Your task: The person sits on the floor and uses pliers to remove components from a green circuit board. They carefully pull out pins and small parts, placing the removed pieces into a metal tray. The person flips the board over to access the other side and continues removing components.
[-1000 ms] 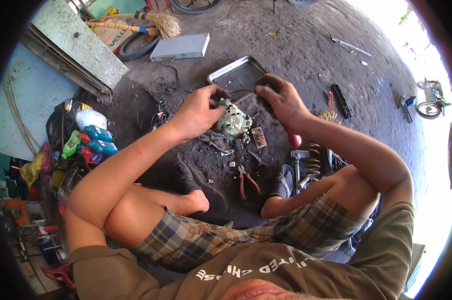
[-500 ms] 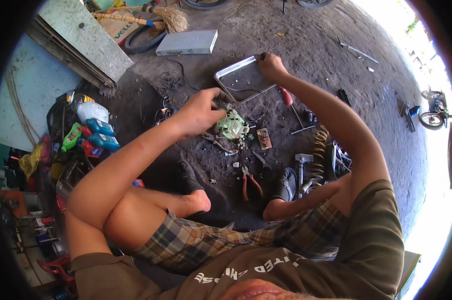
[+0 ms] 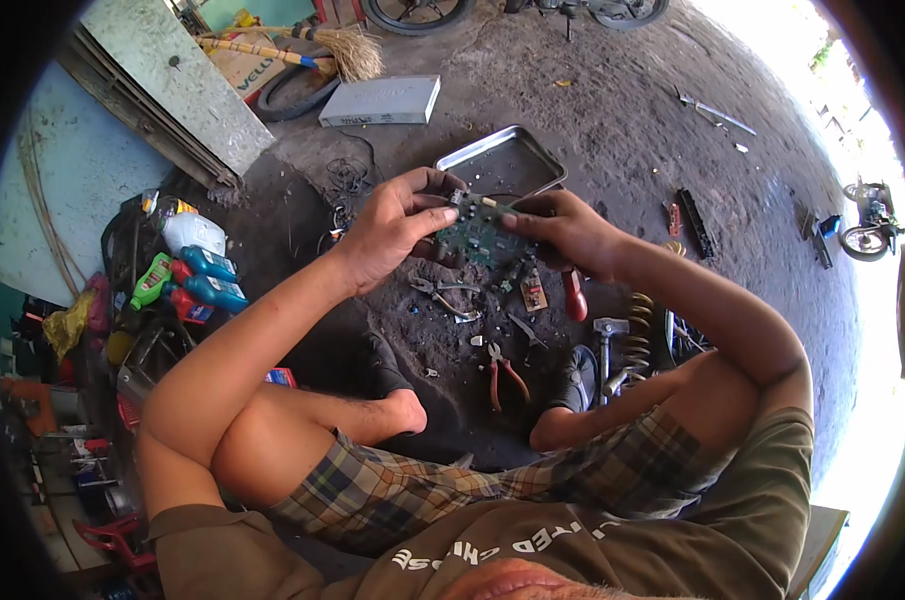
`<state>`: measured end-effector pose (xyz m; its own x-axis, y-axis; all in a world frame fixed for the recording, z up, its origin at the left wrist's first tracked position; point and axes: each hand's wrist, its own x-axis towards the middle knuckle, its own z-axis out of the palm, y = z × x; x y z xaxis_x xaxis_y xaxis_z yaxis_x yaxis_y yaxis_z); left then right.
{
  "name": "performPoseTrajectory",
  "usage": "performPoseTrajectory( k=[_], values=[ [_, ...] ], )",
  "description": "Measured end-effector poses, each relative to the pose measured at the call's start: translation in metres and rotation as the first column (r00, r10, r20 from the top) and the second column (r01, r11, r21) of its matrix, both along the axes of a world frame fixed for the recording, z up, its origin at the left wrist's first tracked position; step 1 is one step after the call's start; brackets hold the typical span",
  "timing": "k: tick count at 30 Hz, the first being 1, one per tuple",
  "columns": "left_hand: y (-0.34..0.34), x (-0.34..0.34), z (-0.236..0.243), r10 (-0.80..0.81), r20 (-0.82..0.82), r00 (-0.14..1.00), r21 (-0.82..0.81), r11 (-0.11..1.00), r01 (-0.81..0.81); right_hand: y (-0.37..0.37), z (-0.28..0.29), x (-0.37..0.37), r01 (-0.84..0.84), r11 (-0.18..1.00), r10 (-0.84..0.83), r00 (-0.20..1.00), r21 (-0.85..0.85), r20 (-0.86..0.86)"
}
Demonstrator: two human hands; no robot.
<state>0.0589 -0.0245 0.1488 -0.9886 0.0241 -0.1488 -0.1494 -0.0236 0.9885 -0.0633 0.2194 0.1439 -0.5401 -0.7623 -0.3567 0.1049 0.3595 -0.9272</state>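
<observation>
A green circuit board [image 3: 481, 236] is held up in front of me over the dirt floor. My left hand [image 3: 398, 225] grips its left edge, thumb on top. On the opposite edge my right hand [image 3: 565, 232] holds it the same way, thumb pressed on the face. Just beyond the board lies a shallow metal tray [image 3: 508, 160] with small bits in it. Beneath and nearer to me are pliers [image 3: 443, 290], red-handled cutting pliers [image 3: 506, 378], a small brown board [image 3: 533, 290] and a red-handled tool [image 3: 575, 296].
A hammer [image 3: 607, 345] and a coil spring [image 3: 641, 325] lie by my right foot. Several bottles [image 3: 213, 277] stand at the left. A grey box [image 3: 381, 100] and a straw broom [image 3: 351, 55] are at the back. A motorcycle [image 3: 873, 220] stands far right.
My right hand has let go of the tray's far corner and come back to the board's right edge. The board, in my left hand before, is now turned and held by both hands.
</observation>
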Motion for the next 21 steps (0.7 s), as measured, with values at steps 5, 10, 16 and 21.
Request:
performPoseTrajectory(
  k=[5, 10, 16, 21],
  values=[
    [-0.005, 0.003, 0.002, -0.038, -0.055, 0.998, 0.010, 0.999, 0.039, 0.006, -0.013, 0.006, -0.023, 0.994, 0.007, 0.989, -0.105, -0.150],
    [-0.007, -0.002, -0.001, -0.064, -0.172, 0.983, -0.073, 0.996, 0.052, 0.014, -0.014, 0.008, -0.081, 0.991, 0.033, 0.918, -0.105, -0.395],
    [-0.005, 0.000, -0.002, -0.064, -0.289, 0.955, -0.258, 0.966, -0.013, 0.022, 0.017, 0.015, -0.077, 0.995, 0.091, 0.947, 0.057, -0.307],
    [-0.003, 0.004, -0.001, -0.041, -0.320, 0.947, -0.213, 0.977, -0.029, 0.020, 0.010, 0.014, -0.103, 0.993, 0.075, 0.915, -0.051, -0.397]
  ],
)
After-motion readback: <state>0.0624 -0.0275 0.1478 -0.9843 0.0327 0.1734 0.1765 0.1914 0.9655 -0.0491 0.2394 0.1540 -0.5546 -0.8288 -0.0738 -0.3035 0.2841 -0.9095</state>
